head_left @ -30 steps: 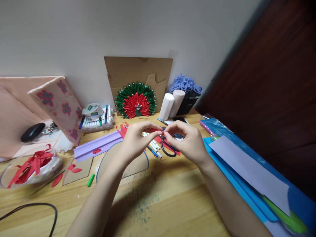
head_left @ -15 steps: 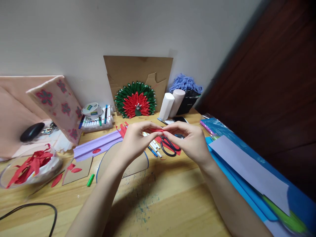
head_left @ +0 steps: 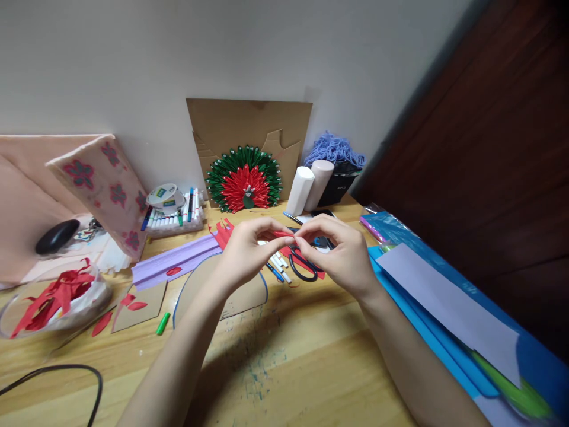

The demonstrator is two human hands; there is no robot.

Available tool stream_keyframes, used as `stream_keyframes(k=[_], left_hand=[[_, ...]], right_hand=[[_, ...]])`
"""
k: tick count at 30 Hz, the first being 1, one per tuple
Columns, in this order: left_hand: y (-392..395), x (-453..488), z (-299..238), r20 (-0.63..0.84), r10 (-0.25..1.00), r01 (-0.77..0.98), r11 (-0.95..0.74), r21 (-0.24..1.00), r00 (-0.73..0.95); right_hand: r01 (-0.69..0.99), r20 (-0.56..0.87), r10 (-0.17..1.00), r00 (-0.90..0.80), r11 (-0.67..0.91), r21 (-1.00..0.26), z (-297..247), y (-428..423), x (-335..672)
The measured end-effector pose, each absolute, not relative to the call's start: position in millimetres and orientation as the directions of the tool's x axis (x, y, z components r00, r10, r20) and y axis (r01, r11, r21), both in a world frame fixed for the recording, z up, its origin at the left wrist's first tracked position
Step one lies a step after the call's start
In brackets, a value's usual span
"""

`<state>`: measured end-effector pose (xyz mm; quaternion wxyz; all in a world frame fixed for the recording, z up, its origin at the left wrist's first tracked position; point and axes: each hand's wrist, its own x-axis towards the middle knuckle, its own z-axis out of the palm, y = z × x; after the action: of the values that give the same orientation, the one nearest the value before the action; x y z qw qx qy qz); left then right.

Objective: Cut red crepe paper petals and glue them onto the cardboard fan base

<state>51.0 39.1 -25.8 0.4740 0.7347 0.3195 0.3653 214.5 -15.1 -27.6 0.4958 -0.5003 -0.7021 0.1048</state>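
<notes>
Red piece [head_left: 283,234] is, in the head view, between the fingertips of the two hands, raised above the bench [head_left: 311,362]. The left hand [head_left: 246,250] pinches it between the thumb and the fingers. The right hand [head_left: 336,249] has its thumb and fingers brought together, and it pinches the right end of the same piece. How the piece is folded, one cannot tell, because the fingers cover a part of it.

Behind and below the fingertips lie scissors [head_left: 306,259] with dark handles, near some white markers [head_left: 280,261]. Under the left forearm there is a rounded cardboard [head_left: 244,296] with a blue edge. Further to the left lie a purple paper [head_left: 166,263] and a green cap [head_left: 163,323], and a clear bowl [head_left: 98,301] contains red strips [head_left: 62,296]. At the wall, a cardboard sheet [head_left: 249,118] leans upright, and in front of it stands a fan-shaped decoration [head_left: 246,184], red inside and green outside.
</notes>
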Motion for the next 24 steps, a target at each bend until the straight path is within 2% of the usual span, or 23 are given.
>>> stream_keyframes(k=[5,16,24], left_hand=[[40,52,-26,0.117,0.811,0.107,-0.216,0.971,0.573],[42,46,-21,0.038,0.786,0.1,-0.126,0.987,0.617],[42,44,-21,0.017,0.77,0.107,-0.11,0.988,0.638]], right_hand=[[0.636,0.62,0.783,-0.051,0.504,-0.584,-26,-16,215],[0.655,0.647,0.738,-0.194,0.588,-0.474,-23,-17,220],[0.654,0.685,0.653,-0.322,0.677,-0.338,-24,-17,227]])
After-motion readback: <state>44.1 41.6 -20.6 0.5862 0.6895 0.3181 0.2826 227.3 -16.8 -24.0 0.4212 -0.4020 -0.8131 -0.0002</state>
